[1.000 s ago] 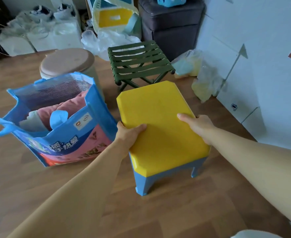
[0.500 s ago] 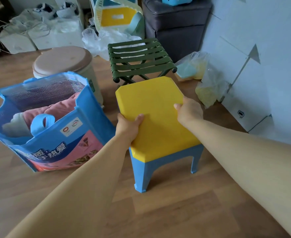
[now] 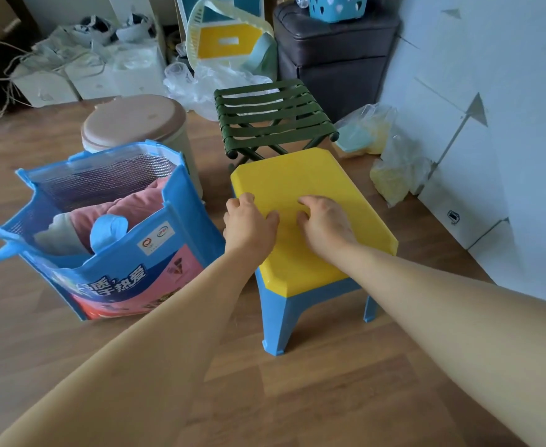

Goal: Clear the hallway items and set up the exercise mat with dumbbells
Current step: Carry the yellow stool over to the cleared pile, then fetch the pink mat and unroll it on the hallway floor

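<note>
Holding yellow stool (image 3: 297, 175) at its left rim with left grip (image 3: 249, 222): thumb flat on top, fingers curled at the edge, so closed on the stool. Resting right grip (image 3: 324, 225) just beside it on the flat top, fingers bent, tips down on the plastic, wrapped round nothing; reads as open and pressing.

Stool itself: upright, blue legs down on the wooden floor (image 3: 329, 398), near the pale wall (image 3: 507, 124) on the right. Just behind it, touching or only close (can't tell which): green folding stool (image 3: 271, 114). Just beside it on the left: blue tote bag (image 3: 126, 279) stuffed with fabric, handles loose; behind that, round bin (image 3: 133, 119) with beige lid. By the wall: clear plastic bags (image 3: 394, 169) with yellow and pale stuff inside. Further back: dark ottoman (image 3: 336, 59) with a blue basket (image 3: 337, 6) on top, white bags (image 3: 87, 69) in the far corner.

Progress, as a judgement: early, clearing phase only. Nothing visibly put away; stool, folding stool, tote, bin and bags all on the floor. No mat, no dumbbells in view. Left to do: shift stool and the rest out, lay down mat, place dumbbells
</note>
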